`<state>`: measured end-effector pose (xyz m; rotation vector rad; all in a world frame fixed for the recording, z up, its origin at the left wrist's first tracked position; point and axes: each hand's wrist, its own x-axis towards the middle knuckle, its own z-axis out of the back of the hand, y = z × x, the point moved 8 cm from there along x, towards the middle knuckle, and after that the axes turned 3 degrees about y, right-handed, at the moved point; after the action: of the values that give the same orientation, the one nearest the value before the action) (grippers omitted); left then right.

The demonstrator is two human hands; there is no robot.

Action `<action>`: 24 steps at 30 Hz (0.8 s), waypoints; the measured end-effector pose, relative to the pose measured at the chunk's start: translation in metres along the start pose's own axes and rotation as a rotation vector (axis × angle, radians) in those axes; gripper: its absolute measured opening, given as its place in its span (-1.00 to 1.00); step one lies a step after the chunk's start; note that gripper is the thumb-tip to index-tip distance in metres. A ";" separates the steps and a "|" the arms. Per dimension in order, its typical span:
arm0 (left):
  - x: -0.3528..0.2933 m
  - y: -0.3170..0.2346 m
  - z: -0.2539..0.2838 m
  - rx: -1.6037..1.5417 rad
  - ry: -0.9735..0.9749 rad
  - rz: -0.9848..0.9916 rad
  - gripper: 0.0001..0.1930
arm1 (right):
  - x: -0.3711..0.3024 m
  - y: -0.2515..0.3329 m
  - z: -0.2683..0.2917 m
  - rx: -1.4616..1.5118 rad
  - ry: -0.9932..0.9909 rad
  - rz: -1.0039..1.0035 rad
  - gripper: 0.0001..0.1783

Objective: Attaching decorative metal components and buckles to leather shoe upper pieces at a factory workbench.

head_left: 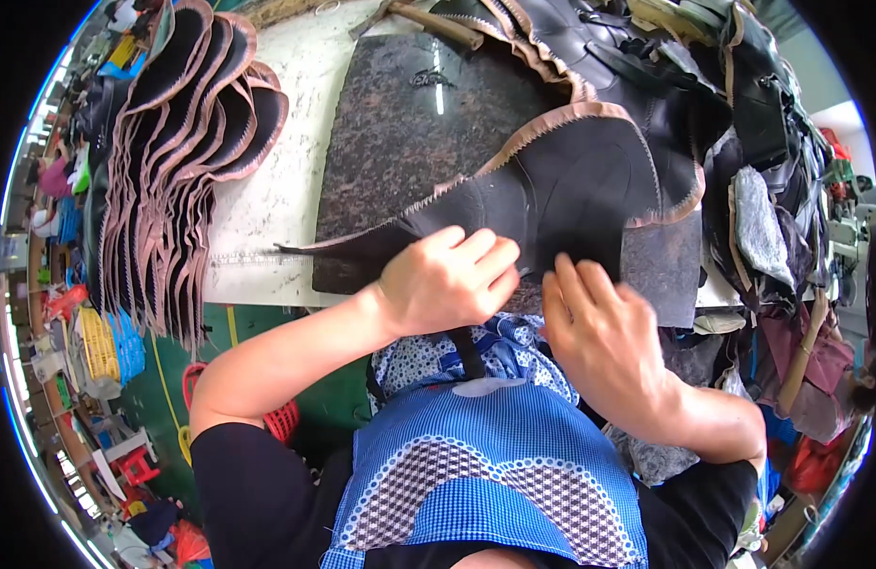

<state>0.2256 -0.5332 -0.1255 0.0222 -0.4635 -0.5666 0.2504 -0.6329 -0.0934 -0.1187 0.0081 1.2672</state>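
Note:
A black leather piece (580, 175) with a pinkish-tan, zigzag-notched border lies over a worn dark slab (391, 123). Its narrow strip trails off to the left. My left hand (452, 280) is closed at the near edge of the leather, fingers curled in and the fingertips partly hidden. Beside it, my right hand (604, 327) bends its fingers onto the same edge, a little blurred by motion; its thumb is mostly out of sight. A small gap separates the two hands.
A fanned stack of similar black pieces (187, 123) hangs over the white table (267, 209) at left. A wooden-handled hammer (433, 24) lies beyond the slab. More black leather parts (666, 85) pile up at the far right, with a grey fuzzy piece (760, 223) among them.

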 end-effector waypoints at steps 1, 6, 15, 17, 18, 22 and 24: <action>-0.006 -0.002 -0.006 -0.034 0.015 0.045 -0.86 | -0.003 0.000 -0.016 0.092 0.097 -0.013 -0.65; -0.020 -0.007 -0.008 -0.045 0.108 0.205 -0.75 | 0.015 -0.031 0.013 0.636 -0.169 -0.073 -0.80; -0.035 -0.009 -0.013 -0.086 0.092 0.236 -0.65 | 0.058 -0.067 -0.062 0.811 -0.030 -0.222 -0.81; -0.035 -0.009 -0.011 -0.104 0.087 0.240 -0.65 | 0.060 -0.068 -0.063 0.846 0.020 -0.249 -0.80; -0.035 -0.008 -0.010 -0.109 0.088 0.243 -0.65 | 0.063 -0.067 -0.062 0.814 0.072 -0.254 -0.80; -0.029 -0.008 -0.010 -0.117 0.148 0.259 -0.65 | 0.069 -0.068 -0.065 0.758 0.203 -0.299 -0.79; -0.026 -0.008 -0.011 -0.125 0.180 0.262 -0.65 | 0.075 -0.067 -0.065 0.706 0.265 -0.281 -0.78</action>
<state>0.2068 -0.5271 -0.1473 -0.1048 -0.2497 -0.3310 0.3411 -0.5872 -0.1576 0.3135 0.6403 0.9009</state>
